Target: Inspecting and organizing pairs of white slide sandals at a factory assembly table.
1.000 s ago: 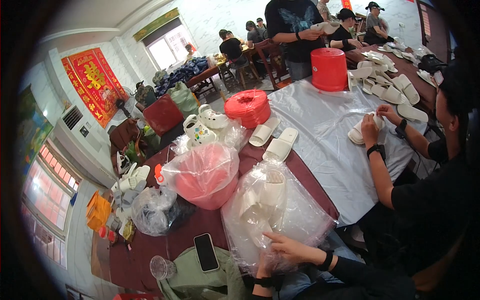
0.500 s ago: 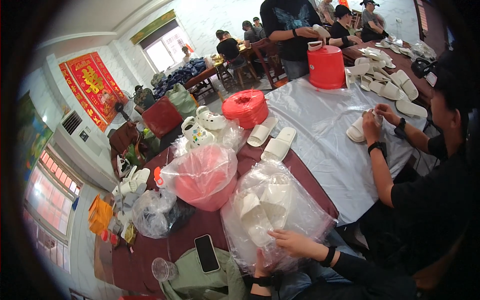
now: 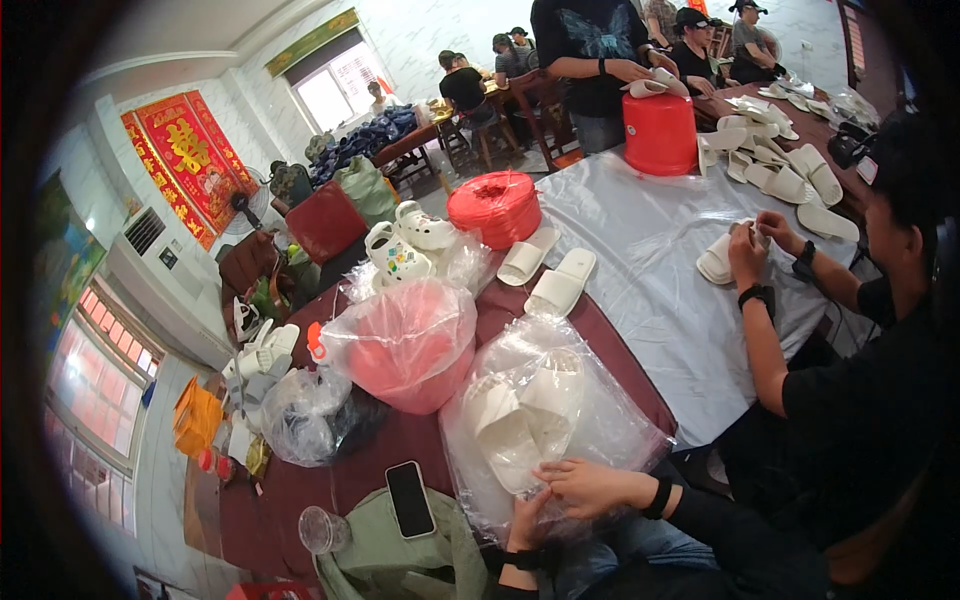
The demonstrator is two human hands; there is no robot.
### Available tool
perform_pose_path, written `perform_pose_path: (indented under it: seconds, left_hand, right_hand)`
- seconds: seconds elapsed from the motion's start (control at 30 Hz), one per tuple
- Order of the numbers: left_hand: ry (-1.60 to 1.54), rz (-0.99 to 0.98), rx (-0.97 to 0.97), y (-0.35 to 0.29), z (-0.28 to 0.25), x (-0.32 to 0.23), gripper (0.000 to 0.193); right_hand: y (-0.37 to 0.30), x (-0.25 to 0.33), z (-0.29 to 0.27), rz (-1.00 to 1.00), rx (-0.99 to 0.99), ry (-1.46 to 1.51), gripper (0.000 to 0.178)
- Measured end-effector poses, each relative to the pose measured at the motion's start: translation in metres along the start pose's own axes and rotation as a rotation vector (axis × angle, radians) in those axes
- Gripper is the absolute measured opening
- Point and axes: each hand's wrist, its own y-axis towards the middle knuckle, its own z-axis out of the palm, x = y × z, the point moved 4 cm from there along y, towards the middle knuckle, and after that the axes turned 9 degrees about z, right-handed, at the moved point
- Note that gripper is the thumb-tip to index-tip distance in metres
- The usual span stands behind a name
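Note:
A pair of white slippers lies side by side inside a clear plastic bag at the near edge of the maroon-covered table. My right hand rests over the bag's near part, its fingertips pinching the film just below the slippers. Close beside it, my left hand holds the bag's near edge, thumb and fingers together. The two hands almost touch at the fingertips. Part of my left hand's fingers is hidden behind the film.
A pink-filled plastic bag, a phone on green cloth and a clear cup lie to the left. Beyond are loose slippers, white clogs and a red twine roll. A co-worker handles a slipper at right.
My left hand has risen along the bag to meet my right fingertips. At the far red bucket, a standing person has lowered the slipper onto its top.

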Motion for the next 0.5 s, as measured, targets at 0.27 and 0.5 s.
perform_pose_path:
  seconds: [0.27,0.5]
  left_hand:
    - [0.049,-0.009,-0.002,0.001,0.007,0.002,0.028]
    - [-0.107,-0.067,0.0,0.011,-0.009,0.014,0.028]
  right_hand:
    - [-0.011,-0.014,-0.013,-0.018,0.118,0.406,0.036]
    - [0.012,-0.038,-0.112,0.276,-0.23,0.229,0.031]
